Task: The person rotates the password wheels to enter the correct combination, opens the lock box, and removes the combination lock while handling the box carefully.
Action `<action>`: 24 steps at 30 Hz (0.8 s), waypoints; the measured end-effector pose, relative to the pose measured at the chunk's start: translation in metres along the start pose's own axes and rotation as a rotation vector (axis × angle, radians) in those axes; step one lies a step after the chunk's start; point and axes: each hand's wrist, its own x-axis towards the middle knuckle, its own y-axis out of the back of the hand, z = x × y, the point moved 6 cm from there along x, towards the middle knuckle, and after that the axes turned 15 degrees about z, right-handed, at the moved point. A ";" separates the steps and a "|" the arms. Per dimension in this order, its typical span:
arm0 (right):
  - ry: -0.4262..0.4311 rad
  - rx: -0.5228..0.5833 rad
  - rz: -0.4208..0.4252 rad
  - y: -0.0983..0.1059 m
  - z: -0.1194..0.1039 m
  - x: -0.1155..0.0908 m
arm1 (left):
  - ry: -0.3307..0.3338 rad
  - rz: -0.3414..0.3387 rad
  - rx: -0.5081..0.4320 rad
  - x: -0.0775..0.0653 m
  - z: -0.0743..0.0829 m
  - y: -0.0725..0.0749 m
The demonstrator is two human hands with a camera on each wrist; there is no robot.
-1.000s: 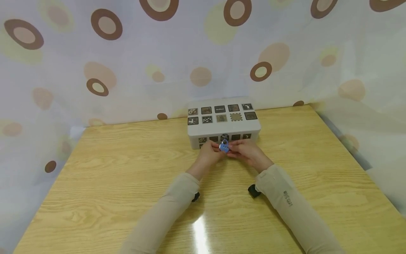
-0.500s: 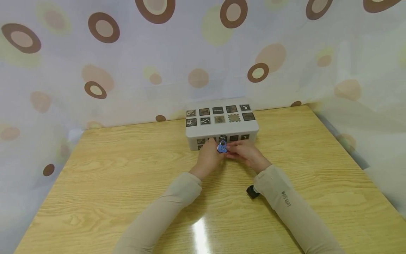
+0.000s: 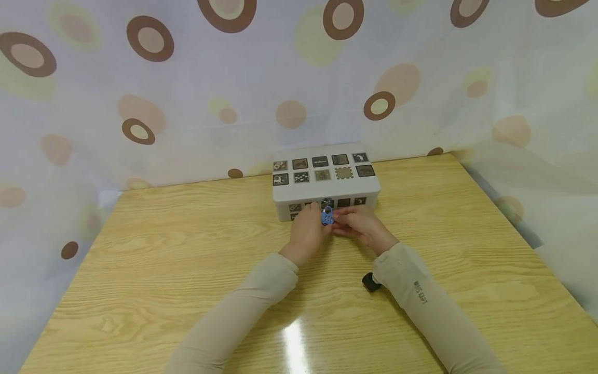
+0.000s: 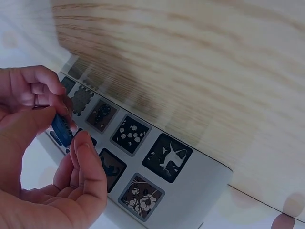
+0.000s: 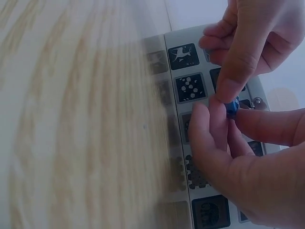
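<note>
A small blue combination padlock (image 3: 328, 217) with number dials and a raised shackle is held in front of the box's metal clasp (image 3: 327, 203). My right hand (image 3: 362, 224) pinches it between thumb and fingers from the right. From the left, my left hand (image 3: 307, 231) grips its other edge, the thumb lying on the padlock (image 4: 62, 131) in the left wrist view. In the right wrist view, fingers of both hands hide most of the padlock (image 5: 232, 108). Behind it stands the white box (image 3: 327, 192) with dark picture squares, its lid down. Whether the shackle passes through the clasp I cannot tell.
The box stands near the back edge of a wood-grain table (image 3: 187, 259), close to a curtain (image 3: 252, 78) with brown and beige spots. A black device (image 3: 371, 282) shows under my right wrist.
My left hand has turned at the wrist and moved closer round the padlock, its black wrist device dropping out of sight. The padlock now sits slightly more upright. My right hand keeps its grip.
</note>
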 end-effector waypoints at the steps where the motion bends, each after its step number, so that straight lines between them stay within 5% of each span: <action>1: 0.000 0.001 0.003 0.000 0.000 0.000 | -0.002 0.000 -0.007 0.000 0.000 0.000; 24: 0.017 -0.033 0.041 -0.001 -0.002 0.000 | -0.067 0.013 -0.120 0.007 -0.006 0.000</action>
